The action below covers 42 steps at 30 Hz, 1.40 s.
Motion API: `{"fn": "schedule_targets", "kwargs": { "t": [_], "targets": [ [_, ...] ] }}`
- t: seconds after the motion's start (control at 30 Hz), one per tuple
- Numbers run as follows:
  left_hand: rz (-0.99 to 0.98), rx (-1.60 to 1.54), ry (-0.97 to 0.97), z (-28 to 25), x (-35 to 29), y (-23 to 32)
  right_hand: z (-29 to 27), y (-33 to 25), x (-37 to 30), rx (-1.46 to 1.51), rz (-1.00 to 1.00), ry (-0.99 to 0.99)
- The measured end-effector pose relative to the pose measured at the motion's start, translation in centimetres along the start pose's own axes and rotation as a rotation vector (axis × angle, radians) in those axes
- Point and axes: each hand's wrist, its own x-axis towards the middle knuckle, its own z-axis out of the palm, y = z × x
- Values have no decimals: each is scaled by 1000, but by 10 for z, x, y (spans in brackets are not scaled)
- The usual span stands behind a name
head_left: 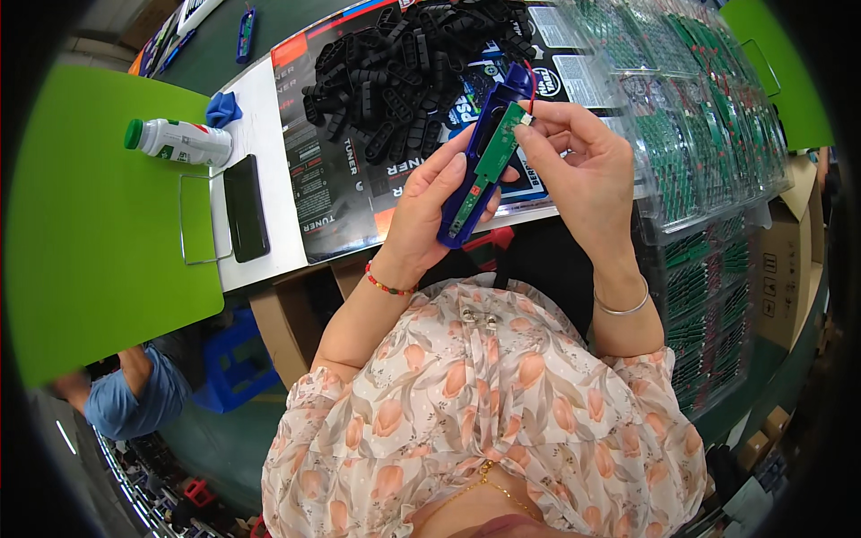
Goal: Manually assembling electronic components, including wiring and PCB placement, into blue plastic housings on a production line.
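Observation:
A long dark-blue plastic housing lies tilted across my left hand, whose thumb and fingers are closed around its lower half. Over the housing's open face sits a narrow green circuit board with small parts on it. My right hand is at the board's upper end, thumb and forefinger pinched about a small white connector. A red wire loops from the housing's top towards that connector. Whether the plug is fully seated cannot be made out.
Beyond my hands is a heap of black plastic pieces on a printed sheet. Stacked clear trays of green boards stand at right. A phone, white bottle and blue cloth lie left. Another person's sleeve shows lower left.

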Motion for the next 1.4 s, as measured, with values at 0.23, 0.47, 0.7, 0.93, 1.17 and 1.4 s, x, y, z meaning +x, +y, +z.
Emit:
{"fn": "schedule_targets", "kwargs": {
  "t": [0.23,0.47,0.7,0.93,1.17,1.4],
  "targets": [
    [-25,-86,-83,-6,2,2,5,-6,7,-28,-33,-36],
    [-52,-75,-100,-7,2,3,-1,-3,8,-84,49,-83],
    [-22,-9,-10,-7,3,2,4,-3,7,-46,-11,-28],
    [-32,-6,-9,-7,2,3,9,-12,6,69,65,-28],
    [-14,-30,-12,-7,1,7,2,-15,11,130,139,-127],
    [-39,-22,-19,-12,0,7,1,-4,10,124,116,-135]
  ]
}}
